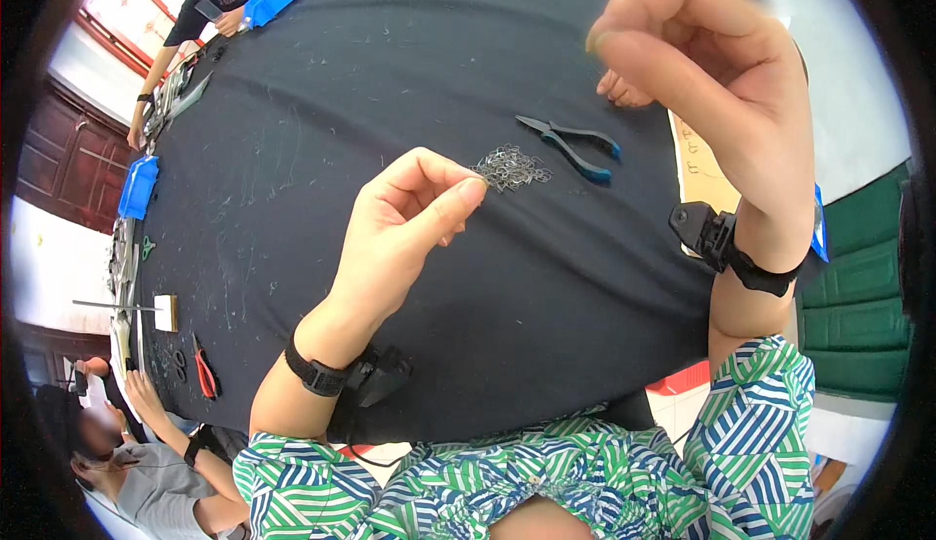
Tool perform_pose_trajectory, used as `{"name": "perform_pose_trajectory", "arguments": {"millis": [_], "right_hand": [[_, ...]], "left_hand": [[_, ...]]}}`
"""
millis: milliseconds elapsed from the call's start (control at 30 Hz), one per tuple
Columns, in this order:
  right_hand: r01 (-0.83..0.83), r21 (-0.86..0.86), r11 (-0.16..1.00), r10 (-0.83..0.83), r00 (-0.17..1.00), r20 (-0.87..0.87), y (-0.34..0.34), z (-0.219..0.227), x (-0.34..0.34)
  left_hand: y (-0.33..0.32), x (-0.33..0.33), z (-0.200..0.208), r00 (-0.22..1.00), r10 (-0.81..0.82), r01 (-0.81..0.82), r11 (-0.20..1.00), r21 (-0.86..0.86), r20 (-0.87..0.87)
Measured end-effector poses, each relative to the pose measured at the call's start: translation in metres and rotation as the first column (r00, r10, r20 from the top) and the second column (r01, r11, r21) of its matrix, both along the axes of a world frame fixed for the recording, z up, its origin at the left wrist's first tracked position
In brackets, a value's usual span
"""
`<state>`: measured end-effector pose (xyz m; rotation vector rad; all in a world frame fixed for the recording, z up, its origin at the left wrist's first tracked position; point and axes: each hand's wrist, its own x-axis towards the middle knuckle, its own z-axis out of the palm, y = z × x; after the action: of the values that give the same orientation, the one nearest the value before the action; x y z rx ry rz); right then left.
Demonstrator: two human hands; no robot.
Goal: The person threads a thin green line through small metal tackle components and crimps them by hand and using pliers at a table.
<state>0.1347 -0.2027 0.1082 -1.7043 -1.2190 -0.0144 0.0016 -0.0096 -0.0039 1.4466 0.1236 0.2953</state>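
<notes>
A small pile of thin silvery metal pieces, bent like links or hooks (517,168), lies in the middle of the dark cloth. At the pile's near left edge is my left hand (400,213), its thumb and index fingertip pressed together. Anything in that pinch is too small to make out. My right hand (726,87) is raised at the upper right, close to the camera, with thumb and forefinger brought together; what they hold, if anything, does not show. Between the pile and my right hand lie pliers with dark blue-tipped handles (575,145), jaws pointing left.
Black cloth (263,248) covers the table, with creases and thread bits. A tan board (704,170) lies under my right forearm. At the left edge are red-handled pliers (205,369), black scissors (178,365) and a blue tray (138,187). Other people work around the table.
</notes>
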Motion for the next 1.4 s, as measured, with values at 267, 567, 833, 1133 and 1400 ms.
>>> {"name": "perform_pose_trajectory", "arguments": {"millis": [267,567,833,1133,1400], "right_hand": [[-0.241,0.163,0.957,0.275,0.931,-0.240,0.002,-0.015,0.010],[-0.332,0.201,0.922,0.370,0.908,-0.197,0.006,-0.015,0.004],[-0.375,0.222,0.900,0.413,0.897,-0.158,0.009,-0.021,0.001],[-0.373,0.270,0.888,0.415,0.902,-0.121,0.010,-0.024,0.001],[0.031,-0.053,0.998,-0.032,0.999,-0.013,0.003,-0.018,0.024]], "left_hand": [[-0.002,0.001,-0.011,0.993,-0.103,0.093,0.985,-0.146,-0.061],[-0.010,0.004,-0.012,0.977,-0.170,0.140,0.966,-0.215,-0.129],[-0.014,0.002,-0.012,0.964,-0.234,0.187,0.934,-0.304,-0.125],[-0.010,0.002,-0.016,0.965,-0.243,0.208,0.939,-0.275,-0.097],[-0.004,0.000,-0.006,0.994,-0.111,0.113,0.982,-0.153,0.018]]}}
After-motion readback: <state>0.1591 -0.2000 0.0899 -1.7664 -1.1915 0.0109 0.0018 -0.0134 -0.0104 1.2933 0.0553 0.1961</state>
